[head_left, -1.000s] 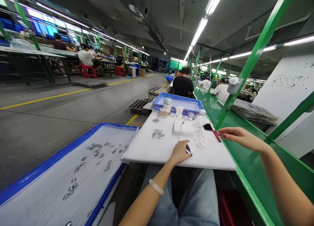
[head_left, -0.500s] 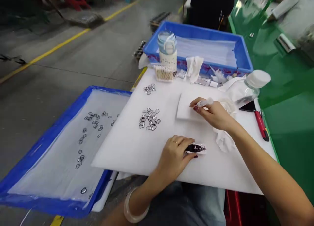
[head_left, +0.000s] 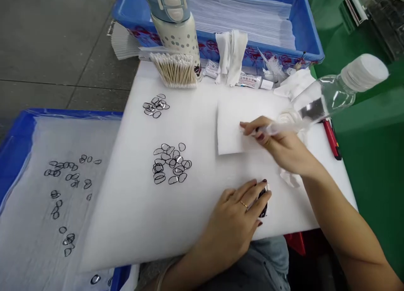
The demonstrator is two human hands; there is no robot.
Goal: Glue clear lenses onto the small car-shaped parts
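On my feed at the white foam board [head_left: 126, 223], the person's left hand [head_left: 232, 228] curls closed around a small dark strip [head_left: 262, 202] edged in white, near the board's front edge, while the right hand [head_left: 280, 146] pinches a slim translucent applicator [head_left: 268, 129], blurred, above a white pad [head_left: 235, 127]. I see black-rimmed oval rings [head_left: 170, 165] in two heaps on the board's left half, a bundle of cotton swabs [head_left: 175, 70] at its far edge and a clear plastic bottle [head_left: 328, 93] over its far right corner.
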